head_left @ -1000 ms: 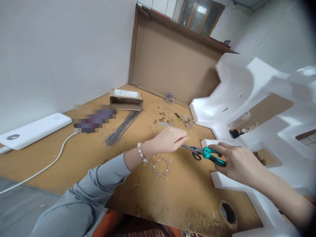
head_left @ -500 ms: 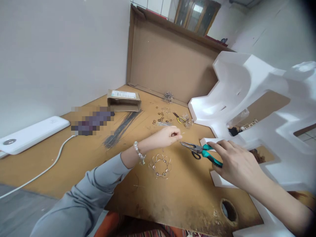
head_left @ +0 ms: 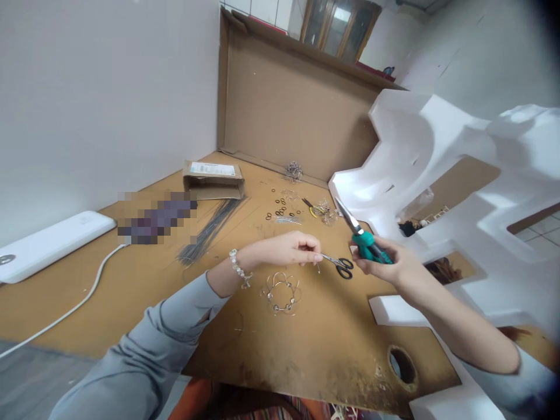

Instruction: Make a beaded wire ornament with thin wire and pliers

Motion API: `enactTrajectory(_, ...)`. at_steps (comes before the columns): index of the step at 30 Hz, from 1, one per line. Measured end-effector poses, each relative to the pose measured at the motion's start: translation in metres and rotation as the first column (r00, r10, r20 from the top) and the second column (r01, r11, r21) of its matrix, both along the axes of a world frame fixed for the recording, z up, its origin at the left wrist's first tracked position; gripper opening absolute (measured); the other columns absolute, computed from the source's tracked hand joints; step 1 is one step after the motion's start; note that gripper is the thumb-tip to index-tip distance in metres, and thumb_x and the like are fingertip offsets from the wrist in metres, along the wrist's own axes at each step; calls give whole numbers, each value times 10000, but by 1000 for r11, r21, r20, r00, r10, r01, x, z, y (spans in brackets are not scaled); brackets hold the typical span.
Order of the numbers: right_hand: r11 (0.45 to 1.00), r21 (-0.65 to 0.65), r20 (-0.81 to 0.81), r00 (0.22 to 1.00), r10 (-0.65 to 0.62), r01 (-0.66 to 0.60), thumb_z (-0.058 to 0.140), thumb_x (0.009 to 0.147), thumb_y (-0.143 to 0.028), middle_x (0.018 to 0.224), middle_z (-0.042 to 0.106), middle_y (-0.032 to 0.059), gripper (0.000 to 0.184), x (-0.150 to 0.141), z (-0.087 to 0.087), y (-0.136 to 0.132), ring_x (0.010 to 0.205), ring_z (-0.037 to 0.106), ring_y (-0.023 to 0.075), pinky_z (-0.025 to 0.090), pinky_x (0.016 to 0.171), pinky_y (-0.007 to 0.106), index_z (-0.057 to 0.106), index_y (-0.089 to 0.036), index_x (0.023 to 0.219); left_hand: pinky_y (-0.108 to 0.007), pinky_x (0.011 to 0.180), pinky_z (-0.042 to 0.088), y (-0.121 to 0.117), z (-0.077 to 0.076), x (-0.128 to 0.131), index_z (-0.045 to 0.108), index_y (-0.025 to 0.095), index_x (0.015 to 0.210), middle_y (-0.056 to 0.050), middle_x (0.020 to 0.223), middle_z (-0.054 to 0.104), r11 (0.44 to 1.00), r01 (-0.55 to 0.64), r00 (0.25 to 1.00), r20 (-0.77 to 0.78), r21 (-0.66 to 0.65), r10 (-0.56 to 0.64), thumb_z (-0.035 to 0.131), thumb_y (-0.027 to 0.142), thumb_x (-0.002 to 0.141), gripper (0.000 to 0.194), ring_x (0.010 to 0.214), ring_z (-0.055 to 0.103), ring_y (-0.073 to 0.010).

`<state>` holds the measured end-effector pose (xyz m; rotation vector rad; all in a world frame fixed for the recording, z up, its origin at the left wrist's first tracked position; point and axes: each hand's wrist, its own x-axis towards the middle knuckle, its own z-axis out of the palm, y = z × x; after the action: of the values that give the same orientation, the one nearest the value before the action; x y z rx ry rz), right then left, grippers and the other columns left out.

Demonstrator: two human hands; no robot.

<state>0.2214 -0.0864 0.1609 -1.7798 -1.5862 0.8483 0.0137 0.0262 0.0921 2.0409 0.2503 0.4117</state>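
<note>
Thumb and fingers of my left hand (head_left: pixel 300 249) are pinched on a thin piece of wire (head_left: pixel 319 269), whose curled end pokes out below the fingertips. My right hand (head_left: pixel 387 261) grips teal-handled pliers (head_left: pixel 366 242), their jaws pointing up and left, apart from the left hand. Between the two hands, black-handled scissors (head_left: pixel 343 268) lie on the table, their blades partly behind my left fingertips. Just below my left hand rests a flower-shaped wire ring with beads (head_left: pixel 280 308).
Grey wires (head_left: pixel 210 232) lie in a bundle before a small cardboard box (head_left: pixel 213 179). Dark rings (head_left: pixel 280 211), yellow-handled pliers (head_left: pixel 313 211) and wire tangles (head_left: pixel 293 171) sit farther back. White foam packing (head_left: pixel 420 146) borders the right; a hole (head_left: pixel 415 382) pierces the table near the front.
My right hand has drawn the pliers back from the left fingertips and turned their jaws upward. The pliers' handles have come closer together. My left hand still pinches the wire, slightly lower.
</note>
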Motion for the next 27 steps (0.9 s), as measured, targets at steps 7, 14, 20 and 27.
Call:
enactTrajectory(7,1000,-17,-137,991,10,-13,677,589,-303,702,593,-5,327,-26,-12,8,623,523,131,439,633,295,589,-183,880,-216,577,340,-7,5,0,550,147,718,15,694,470,994,-69,997,48,81,65,495,333,852,235,625,418,-88)
enactTrajectory(14,1000,-17,-204,979,-11,8,678,605,-307,663,542,-27,359,-29,-22,7,604,475,118,397,598,283,569,-190,926,-212,546,336,-17,0,11,575,156,812,30,666,500,972,-178,970,137,-151,199,571,351,807,196,584,418,-79)
enactTrajectory(20,999,-26,-180,983,35,-40,683,649,-393,728,572,4,385,-29,-24,6,627,501,132,425,626,303,566,-185,950,-217,546,334,-27,0,17,617,149,766,28,638,529,947,-225,953,153,-227,263,583,342,802,199,574,438,-76)
enactTrajectory(27,951,184,510,851,125,-249,578,784,-429,968,626,74,405,22,-18,-4,812,591,191,464,733,325,505,-201,1110,-201,462,266,-11,4,8,647,152,821,41,591,500,902,-112,976,125,-417,179,654,368,742,230,489,386,-51)
